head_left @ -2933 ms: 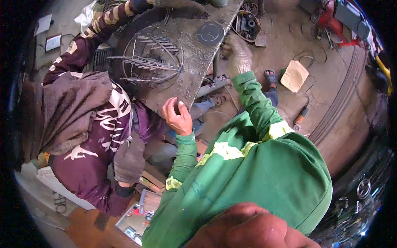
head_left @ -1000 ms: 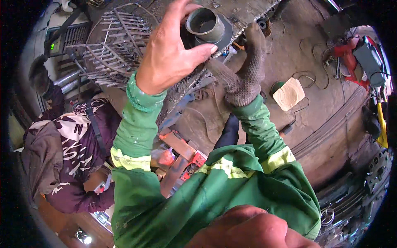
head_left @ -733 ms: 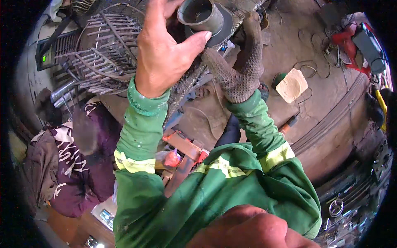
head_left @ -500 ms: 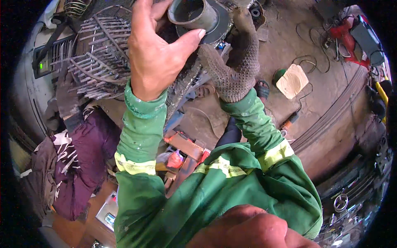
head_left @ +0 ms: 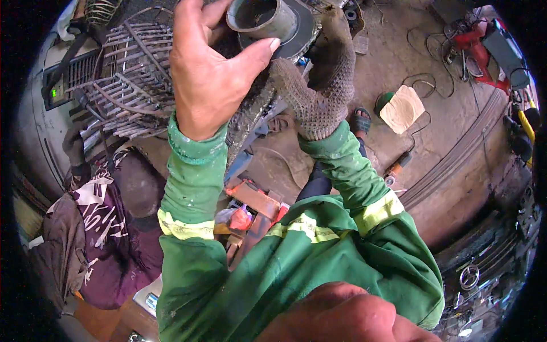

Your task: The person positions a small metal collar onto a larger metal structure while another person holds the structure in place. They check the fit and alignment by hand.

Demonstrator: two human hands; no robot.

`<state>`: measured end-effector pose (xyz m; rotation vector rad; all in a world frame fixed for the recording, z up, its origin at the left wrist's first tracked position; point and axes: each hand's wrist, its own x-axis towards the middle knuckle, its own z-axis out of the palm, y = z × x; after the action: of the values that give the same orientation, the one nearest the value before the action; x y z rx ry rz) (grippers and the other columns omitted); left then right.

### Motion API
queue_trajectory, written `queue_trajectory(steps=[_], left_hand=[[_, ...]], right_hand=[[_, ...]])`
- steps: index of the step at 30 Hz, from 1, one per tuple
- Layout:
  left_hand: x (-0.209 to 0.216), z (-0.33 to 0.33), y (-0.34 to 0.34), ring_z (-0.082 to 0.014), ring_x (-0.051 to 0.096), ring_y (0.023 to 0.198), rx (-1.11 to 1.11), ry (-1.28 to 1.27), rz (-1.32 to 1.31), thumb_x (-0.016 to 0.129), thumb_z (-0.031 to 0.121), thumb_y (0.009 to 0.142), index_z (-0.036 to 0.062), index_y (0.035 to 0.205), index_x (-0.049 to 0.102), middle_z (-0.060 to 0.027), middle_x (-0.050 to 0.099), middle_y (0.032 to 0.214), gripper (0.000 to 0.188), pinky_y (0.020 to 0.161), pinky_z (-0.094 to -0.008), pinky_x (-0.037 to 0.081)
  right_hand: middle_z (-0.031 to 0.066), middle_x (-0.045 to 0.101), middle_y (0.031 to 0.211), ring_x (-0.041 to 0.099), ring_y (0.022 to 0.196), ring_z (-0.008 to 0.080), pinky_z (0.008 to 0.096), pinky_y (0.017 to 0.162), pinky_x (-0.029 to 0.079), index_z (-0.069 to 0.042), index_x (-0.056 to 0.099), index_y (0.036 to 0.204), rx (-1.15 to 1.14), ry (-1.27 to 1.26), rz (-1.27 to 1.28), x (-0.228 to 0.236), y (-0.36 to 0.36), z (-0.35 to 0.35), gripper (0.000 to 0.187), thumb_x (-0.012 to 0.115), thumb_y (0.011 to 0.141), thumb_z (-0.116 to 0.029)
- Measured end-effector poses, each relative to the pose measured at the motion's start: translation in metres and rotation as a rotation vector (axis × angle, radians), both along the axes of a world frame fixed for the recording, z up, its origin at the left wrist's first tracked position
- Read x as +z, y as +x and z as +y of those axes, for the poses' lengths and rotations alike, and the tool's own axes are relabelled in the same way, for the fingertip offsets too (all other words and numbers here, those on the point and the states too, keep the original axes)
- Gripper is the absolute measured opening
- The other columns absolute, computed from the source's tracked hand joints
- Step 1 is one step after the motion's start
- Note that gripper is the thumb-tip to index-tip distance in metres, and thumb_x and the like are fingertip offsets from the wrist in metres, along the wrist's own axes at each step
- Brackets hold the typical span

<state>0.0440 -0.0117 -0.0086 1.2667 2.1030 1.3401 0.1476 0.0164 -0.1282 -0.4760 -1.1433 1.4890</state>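
My left hand (head_left: 213, 80), bare, grips a short grey metal pipe collar (head_left: 288, 25) with its thumb on the near side and its fingers round the far left. The collar stands on a round dark flange plate (head_left: 302, 40) at the top of the view. My right hand (head_left: 325, 105), in a grey-brown knit glove, is at the plate's right edge. Its thumb lies close under the rim, with the fingers spread apart from it. Whether the thumb presses on the plate is hard to see. A rough metal beam (head_left: 248, 119) runs below the plate.
Welded bar racks (head_left: 134, 100) lie left, beside a machine with a green display (head_left: 55, 91). Close by, a person in purple (head_left: 122, 251) bends over. At right are a cardboard piece (head_left: 403, 109), a grinder (head_left: 399, 165), cables, a red machine (head_left: 476, 54) and long bars (head_left: 456, 148).
The person in purple has leaned in, and a dark-covered head now shows. The dark flat strip near the racks has shifted. My hands keep their hold, drifting slightly left in view.
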Motion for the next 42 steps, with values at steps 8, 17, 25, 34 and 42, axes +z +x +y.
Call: queue_trajectory(steps=[8, 17, 25, 34, 42], left_hand=[[0.002, 0.000, -0.008, -0.0227, 0.063, 0.106, -0.007, 0.000, 0.026, 0.080, 0.002, 0.074, -0.0046, 0.143, 0.033, -0.0172, 0.065, 0.117, 0.084, 0.097, -0.0358, 0.048], [0.005, -0.002, -0.002, -0.0217, 0.063, 0.106, -0.023, 0.016, 0.011, 0.081, 0.002, 0.074, -0.0041, 0.141, 0.035, -0.0168, 0.065, 0.117, 0.082, 0.097, -0.0350, 0.048], [0.003, -0.009, 0.001, -0.0230, 0.063, 0.108, -0.064, 0.014, 0.075, 0.082, 0.003, 0.074, -0.0037, 0.143, 0.033, -0.0172, 0.065, 0.117, 0.085, 0.097, -0.0355, 0.048], [0.001, -0.020, -0.001, -0.0311, 0.056, 0.124, -0.033, 0.090, -0.148, 0.062, -0.006, 0.077, -0.0009, 0.150, 0.025, -0.0233, 0.056, 0.131, 0.082, 0.107, -0.0412, 0.042], [-0.016, -0.036, -0.013, -0.0246, 0.064, 0.109, 0.176, 0.122, -0.083, 0.053, -0.011, 0.082, -0.0022, 0.139, 0.043, -0.0180, 0.061, 0.124, 0.058, 0.097, -0.0344, 0.049]], right_hand=[[0.0189, 0.044, 0.149, 0.048, 0.134, 0.0294, 0.0422, 0.109, 0.042, -0.001, 0.026, 0.153, 0.045, -0.139, 0.003, 0.014, -0.003, -0.002, 0.084, 0.077, 0.086, -0.006], [0.0190, 0.043, 0.150, 0.048, 0.134, 0.0296, 0.0415, 0.109, 0.042, -0.001, 0.027, 0.152, 0.017, -0.103, -0.007, 0.008, 0.001, -0.005, 0.083, 0.077, 0.086, -0.006], [0.0183, 0.044, 0.149, 0.048, 0.134, 0.0297, 0.0417, 0.111, 0.040, 0.000, 0.030, 0.151, -0.038, -0.081, -0.087, 0.019, 0.010, -0.007, 0.078, 0.075, 0.088, -0.005], [0.0179, 0.057, 0.137, 0.060, 0.116, 0.0217, 0.0315, 0.093, 0.051, -0.005, 0.034, 0.153, 0.071, -0.256, 0.120, 0.039, 0.018, -0.012, 0.068, 0.059, 0.091, 0.006], [0.0065, 0.065, 0.112, 0.060, 0.086, 0.0120, 0.0252, 0.074, 0.050, -0.002, 0.035, 0.152, 0.154, -0.722, 0.090, 0.060, 0.020, 0.005, 0.061, 0.058, 0.098, -0.019]])
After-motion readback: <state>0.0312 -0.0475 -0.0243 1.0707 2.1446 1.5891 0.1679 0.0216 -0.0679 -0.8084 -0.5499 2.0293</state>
